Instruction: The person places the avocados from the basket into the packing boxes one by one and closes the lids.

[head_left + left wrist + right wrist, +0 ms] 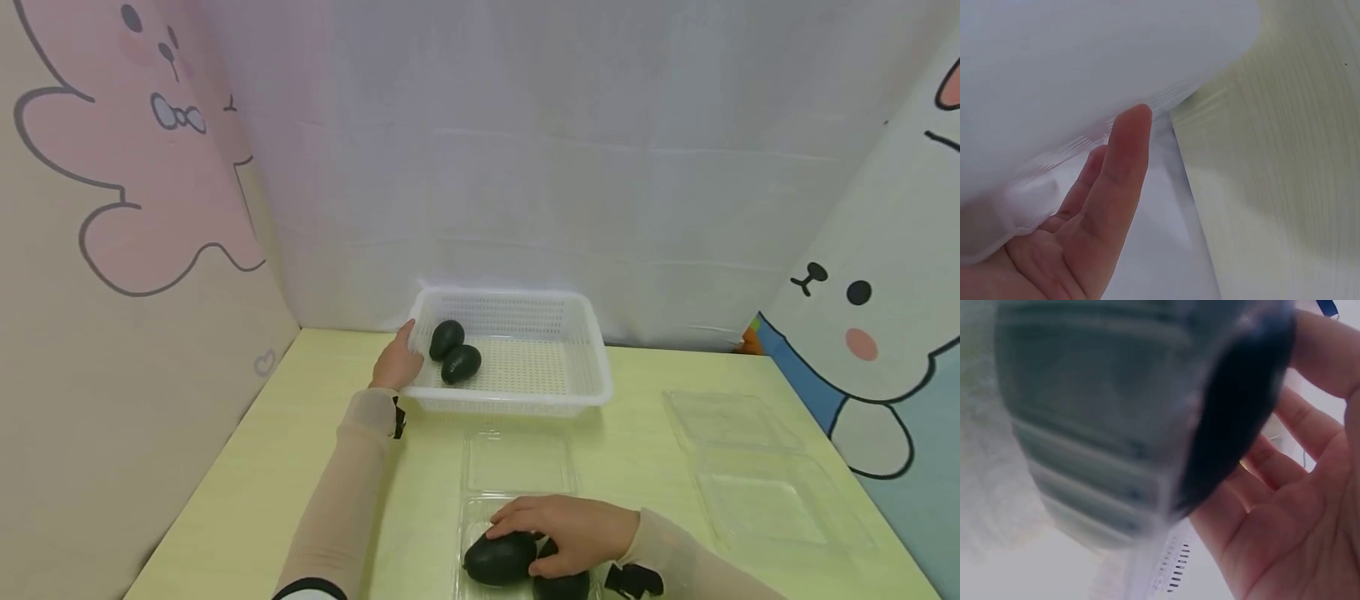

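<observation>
Avocados, two dark green glossy ovals (498, 561), are partly covered by the right hand (573, 527), fingers bent over them; whether either is pinched cannot be told. Both are contained in a clear plastic hinged box (517, 461). Beyond, a white perforated plastic basket (517, 398), with two further dark green avocados (461, 364) inside, is gripped at its rim by the left hand (396, 364).

Your left forearm (337, 492) stretches forward, your left hand (397, 362) holding its index finger (406, 332) straight. Your right forearm (686, 554) angles inward; your right hand (573, 529) is palm down, fingers bent, thumb apart from them.
</observation>
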